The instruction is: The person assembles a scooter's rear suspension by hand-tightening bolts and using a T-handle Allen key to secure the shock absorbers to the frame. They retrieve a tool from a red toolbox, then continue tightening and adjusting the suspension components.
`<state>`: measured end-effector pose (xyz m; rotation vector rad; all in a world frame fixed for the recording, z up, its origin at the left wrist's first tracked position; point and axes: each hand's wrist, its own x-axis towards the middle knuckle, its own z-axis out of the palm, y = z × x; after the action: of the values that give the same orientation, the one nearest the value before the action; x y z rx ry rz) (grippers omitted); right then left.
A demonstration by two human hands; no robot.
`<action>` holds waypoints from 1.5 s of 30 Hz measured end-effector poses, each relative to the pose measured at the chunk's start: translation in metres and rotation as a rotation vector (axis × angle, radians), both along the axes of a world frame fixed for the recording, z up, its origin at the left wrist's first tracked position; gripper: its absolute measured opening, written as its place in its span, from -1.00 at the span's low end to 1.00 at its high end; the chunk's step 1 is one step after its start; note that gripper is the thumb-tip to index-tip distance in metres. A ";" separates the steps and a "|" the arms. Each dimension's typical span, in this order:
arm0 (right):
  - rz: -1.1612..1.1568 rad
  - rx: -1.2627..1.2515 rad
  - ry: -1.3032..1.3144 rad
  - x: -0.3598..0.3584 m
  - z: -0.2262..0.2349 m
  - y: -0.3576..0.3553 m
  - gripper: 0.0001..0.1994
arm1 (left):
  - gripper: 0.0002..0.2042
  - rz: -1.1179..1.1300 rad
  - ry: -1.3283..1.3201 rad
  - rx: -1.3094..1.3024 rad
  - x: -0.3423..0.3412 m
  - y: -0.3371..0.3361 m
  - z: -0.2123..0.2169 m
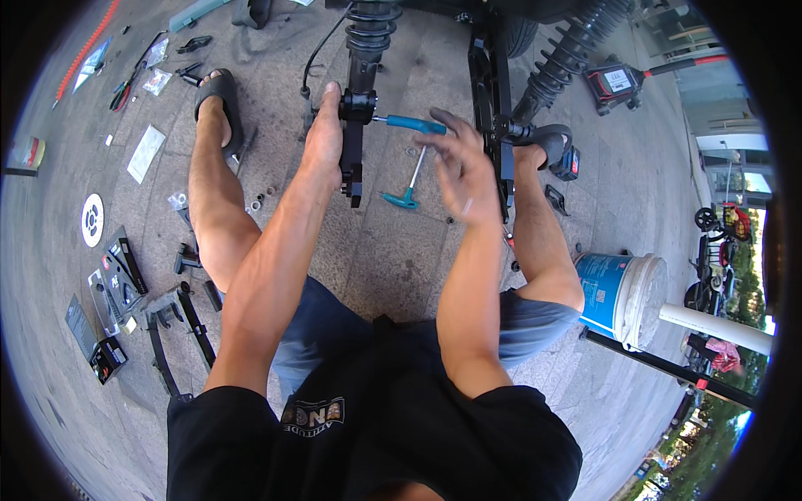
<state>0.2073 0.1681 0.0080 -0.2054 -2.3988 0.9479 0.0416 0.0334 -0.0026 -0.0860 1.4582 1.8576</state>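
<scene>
A blue-handled tool [415,124] is sitting near the middle, between the two hands; its rounded handle is showing matt blue, and its short metal shaft is pointing left toward a black clamp block [357,108] below a ribbed black shock absorber [368,37]. The right hand [466,177] is standing with its fingers apart beside the handle's right end. The left hand [324,138] is resting along the block's left side. A blue T-handle key [401,199] is lying nearer, on the paving.

The left fingers are hiding behind the palm and the block, so I cannot tell whether they are gripping. The right hand is blurring, leaving contact with the handle unclear. The shock absorber is running off the far edge.

Print is showing on the blue bucket [603,288], the shirt [368,451] and the red-and-black jack [616,83].
</scene>
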 end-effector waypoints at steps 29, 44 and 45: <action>-0.146 -0.243 -0.259 0.021 0.000 -0.044 -0.62 | -0.38 -0.015 -0.042 0.055 -0.002 0.002 -0.002; -0.470 -1.165 0.566 -0.059 -0.132 -0.013 -0.76 | -0.36 -0.006 -0.038 0.033 -0.003 0.002 -0.003; -0.499 -1.160 0.558 -0.055 -0.132 -0.015 -0.76 | -0.36 0.013 -0.032 0.041 -0.003 0.002 -0.004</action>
<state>0.1525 0.1530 -0.1238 -0.7798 -1.0027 1.7207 0.0388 0.0357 -0.0067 -0.1052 1.4000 1.8868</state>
